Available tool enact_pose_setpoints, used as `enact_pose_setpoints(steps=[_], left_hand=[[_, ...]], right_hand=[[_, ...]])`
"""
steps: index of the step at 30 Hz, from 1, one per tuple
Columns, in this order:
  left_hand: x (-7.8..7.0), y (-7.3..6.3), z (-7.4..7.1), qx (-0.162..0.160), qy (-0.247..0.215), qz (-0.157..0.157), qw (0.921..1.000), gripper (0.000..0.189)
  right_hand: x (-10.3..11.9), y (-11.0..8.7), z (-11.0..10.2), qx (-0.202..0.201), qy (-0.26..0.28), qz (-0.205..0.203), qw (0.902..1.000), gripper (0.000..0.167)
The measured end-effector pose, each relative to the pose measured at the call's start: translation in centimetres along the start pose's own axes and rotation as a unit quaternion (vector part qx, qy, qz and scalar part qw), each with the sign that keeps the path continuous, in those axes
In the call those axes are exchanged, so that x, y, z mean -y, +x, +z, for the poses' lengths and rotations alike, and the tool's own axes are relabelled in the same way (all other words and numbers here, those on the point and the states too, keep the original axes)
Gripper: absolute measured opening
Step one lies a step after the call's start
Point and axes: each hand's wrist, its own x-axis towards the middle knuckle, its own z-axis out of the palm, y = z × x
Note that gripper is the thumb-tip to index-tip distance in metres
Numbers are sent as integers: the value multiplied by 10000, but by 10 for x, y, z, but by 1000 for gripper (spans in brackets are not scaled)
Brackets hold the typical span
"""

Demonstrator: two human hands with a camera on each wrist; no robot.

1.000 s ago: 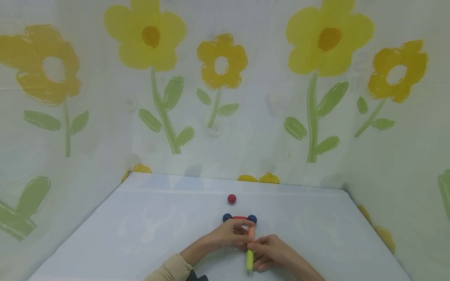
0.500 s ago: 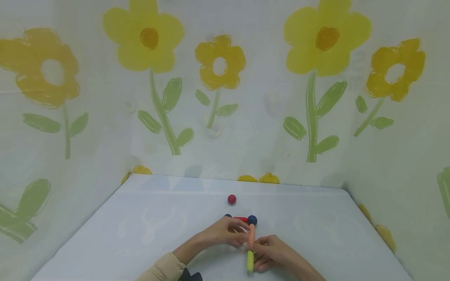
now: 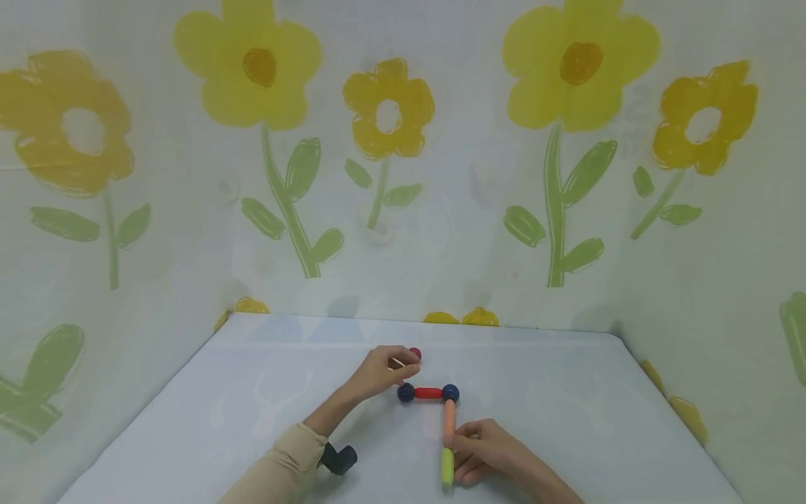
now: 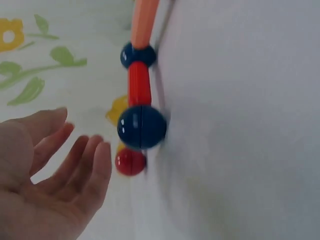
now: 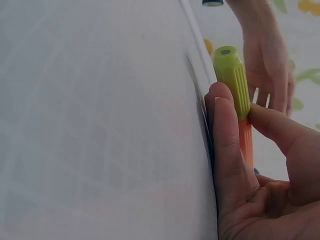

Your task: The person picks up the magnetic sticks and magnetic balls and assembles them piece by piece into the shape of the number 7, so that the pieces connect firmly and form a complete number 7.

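Note:
On the white table, a red rod (image 3: 429, 393) joins two dark blue balls, the left ball (image 3: 406, 393) and the right ball (image 3: 450, 393). From the right ball an orange rod (image 3: 450, 418) runs toward the person, in line with a yellow-green magnetic rod (image 5: 233, 80). My right hand (image 3: 488, 451) pinches the yellow-green rod between thumb and fingers, close to where it meets the orange one. Beyond the blue balls lies a red ball (image 4: 131, 162). My left hand (image 3: 380, 373) reaches near it, fingers loosely bent with nothing between them; the head view shows the fingertips partly covering the ball.
A black angled object (image 3: 340, 459) shows beneath the left sleeve (image 3: 280, 458). Flower-printed cloth walls (image 3: 453, 231) enclose the table's back and sides.
My left hand has left the orange rod and moved away from the person, past the left blue ball to the red ball. My right hand keeps its hold.

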Motion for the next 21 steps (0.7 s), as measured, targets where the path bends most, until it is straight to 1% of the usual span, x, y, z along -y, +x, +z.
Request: enact_pose_setpoints(steps=[3,5,7,9,12,15,18,21], left_hand=[[6,6,-5,-645,435,107,9969,23],[8,10,-6,-978,603,167,9932,24],[10,14,-7,-1212,684,168,9901,28],[13,17,-6,-1329,758,123,9882,34],[19,24,-4,-1329,884,-83,9871,45],[23,31,-2,-1140,928,-325,9886,54],[22,38,0,-912,841,-416,9914,58],[22,43,1,-768,787,-491,9927,59]], right_hand=[[0,1,1,1,-9,1,10000,53],[0,1,1,-5,9,-3,10000,53],[0,1,1,-9,27,-4,10000,53],[-1,1,1,-10,27,8,10000,54],[-1,1,1,-13,23,52,10000,54],[-1,1,1,-20,53,77,10000,52],[-2,2,1,-11,94,56,9999,51],[-2,0,1,38,129,-55,9999,50]])
